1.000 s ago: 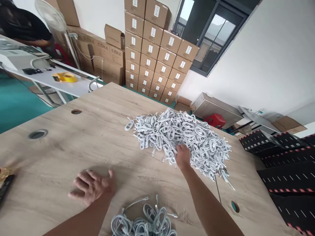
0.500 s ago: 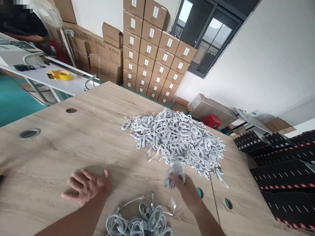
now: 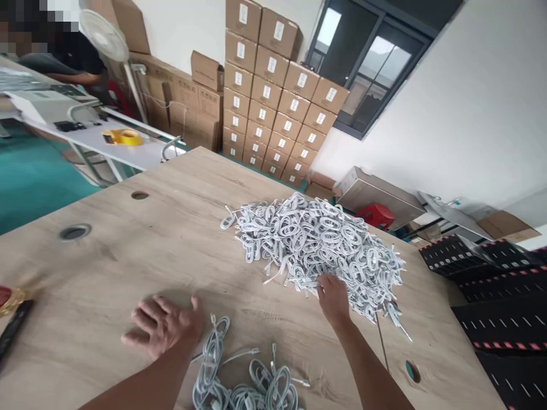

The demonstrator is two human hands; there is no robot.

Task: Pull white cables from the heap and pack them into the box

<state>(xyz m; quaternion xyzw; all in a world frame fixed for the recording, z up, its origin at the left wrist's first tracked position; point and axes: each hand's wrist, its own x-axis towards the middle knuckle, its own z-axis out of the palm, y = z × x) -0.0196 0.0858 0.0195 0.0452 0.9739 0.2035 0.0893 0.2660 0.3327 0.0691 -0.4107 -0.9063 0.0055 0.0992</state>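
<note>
My left hand (image 3: 168,324) lies palm up on the wooden table, fingers spread, holding nothing. At the near edge of a large heap of coiled grey-white cables (image 3: 325,233), my right hand (image 3: 333,293) has its fingers closed on a coiled cable (image 3: 305,283); the fingertips are partly hidden. Closer to me, between my forearms, sits a smaller pile of coiled cables (image 3: 252,393), cut off by the bottom of the view. One long coil (image 3: 211,353) lies on its left side, beside my left wrist.
The wooden table (image 3: 179,228) has round holes. Black slotted trays (image 3: 513,313) stand at right. Stacked cartons (image 3: 273,108) and a red stool (image 3: 376,215) are beyond the table. A black object (image 3: 15,330) lies at far left. Another person sits behind a side table with yellow tape (image 3: 128,137).
My right hand has let go of the coil it carried and moved forward to the large heap. A coil now lies at the small pile's left. The view has shifted slightly.
</note>
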